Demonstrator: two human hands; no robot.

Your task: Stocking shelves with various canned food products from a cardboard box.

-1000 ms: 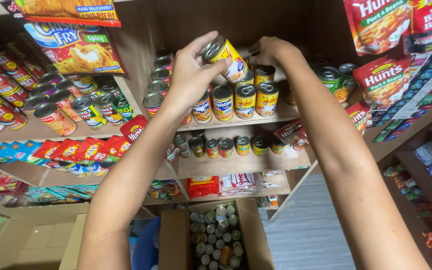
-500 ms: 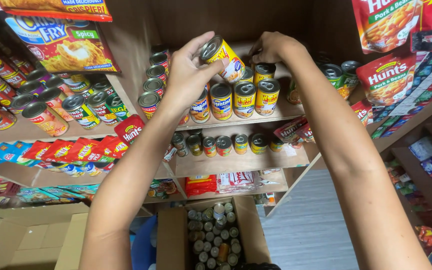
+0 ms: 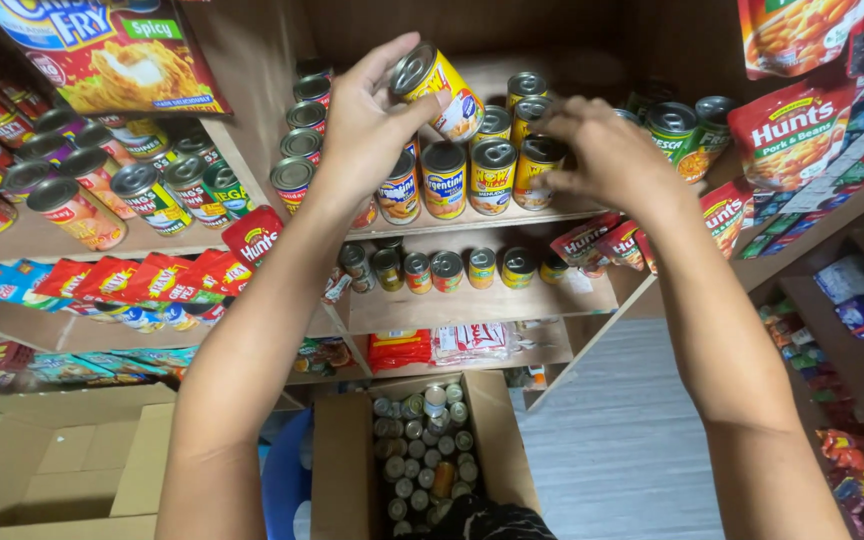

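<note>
Open shelf space (image 3: 592,75) above and behind the packed can rows (image 3: 472,175), pouches (image 3: 792,130) crowding the right.

Both forearms are bare from elbow to wrist, with no sleeves, watch or rings showing, and the left hand (image 3: 367,125) and right hand (image 3: 607,155) are ungloved.

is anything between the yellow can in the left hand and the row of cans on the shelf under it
Nothing visible lies between them. The left hand holds the yellow can tilted just above the standing cans on the shelf, with only open air below it. The right hand is off to the side, touching a can in that row.
</note>
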